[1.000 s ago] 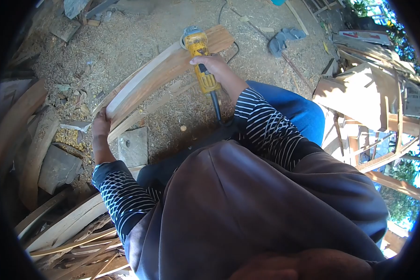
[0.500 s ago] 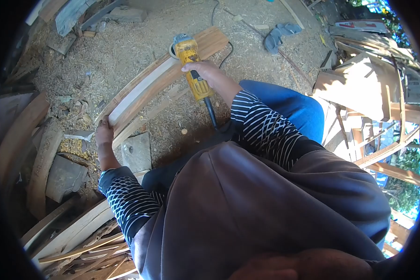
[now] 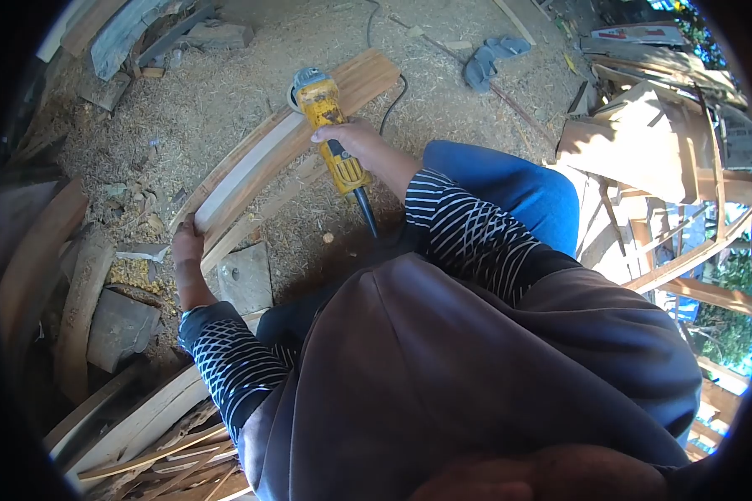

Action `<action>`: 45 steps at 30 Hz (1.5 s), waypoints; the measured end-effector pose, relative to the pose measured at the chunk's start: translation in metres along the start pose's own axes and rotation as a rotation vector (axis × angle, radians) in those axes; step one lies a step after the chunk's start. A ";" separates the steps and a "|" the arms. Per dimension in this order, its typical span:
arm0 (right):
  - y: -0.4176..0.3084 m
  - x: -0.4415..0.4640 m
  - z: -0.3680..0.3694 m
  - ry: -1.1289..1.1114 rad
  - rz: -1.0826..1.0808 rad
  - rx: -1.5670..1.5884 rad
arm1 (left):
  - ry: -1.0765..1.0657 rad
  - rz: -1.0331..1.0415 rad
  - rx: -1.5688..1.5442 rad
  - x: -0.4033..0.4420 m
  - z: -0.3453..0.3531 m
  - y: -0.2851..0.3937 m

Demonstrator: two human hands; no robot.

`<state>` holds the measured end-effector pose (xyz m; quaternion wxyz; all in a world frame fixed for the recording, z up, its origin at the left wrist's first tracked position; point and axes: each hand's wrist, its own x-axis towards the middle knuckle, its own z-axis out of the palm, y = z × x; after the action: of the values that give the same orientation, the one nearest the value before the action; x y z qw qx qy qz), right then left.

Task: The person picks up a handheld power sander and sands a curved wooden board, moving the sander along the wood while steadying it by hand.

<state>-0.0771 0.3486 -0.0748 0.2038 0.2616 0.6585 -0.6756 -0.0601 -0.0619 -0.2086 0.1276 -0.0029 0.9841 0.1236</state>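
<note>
My right hand [image 3: 345,139] is wrapped round the yellow body of an angle grinder [image 3: 336,163]. The grinder's grey head and disc rest at the upper part of a long curved wooden plank [image 3: 376,77]; whether the disc touches the wood cannot be made out. A pale, smooth strip runs along the plank's face below the disc, with browner wood on both sides. At the plank's lower left end, my left hand [image 3: 187,244] grips the wood, thumb on its face. The black power cord leaves the grinder's lower end towards my lap.
Sawdust and wood chips cover the ground. A grey-blue cloth [image 3: 495,60] lies beyond the plank. Curved boards [image 3: 82,309] are piled at left, and a flat grey block [image 3: 246,275] sits near my left forearm. Sunlit panels and planks [image 3: 627,150] stand at right.
The grinder and my right hand have shifted slightly left and down along the plank. My left hand keeps its hold on the plank's end.
</note>
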 end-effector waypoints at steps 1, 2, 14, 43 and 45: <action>0.001 0.004 -0.004 0.028 -0.004 0.025 | 0.003 0.001 0.001 0.000 -0.001 0.000; -0.001 0.005 -0.007 0.054 -0.007 0.051 | 0.009 0.012 0.002 0.001 0.001 -0.001; 0.008 0.000 0.004 -0.017 0.037 0.070 | 0.005 0.028 0.012 0.005 0.005 -0.005; -0.002 -0.015 0.023 -0.104 -0.053 -0.105 | -0.019 -0.004 0.026 0.002 0.002 0.005; -0.017 -0.018 0.023 -0.128 -0.080 -0.003 | 0.000 0.030 0.029 -0.003 -0.002 0.004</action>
<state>-0.0760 0.3255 -0.0502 0.2185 0.1912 0.6550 -0.6976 -0.0576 -0.0587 -0.2055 0.1260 0.0139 0.9857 0.1114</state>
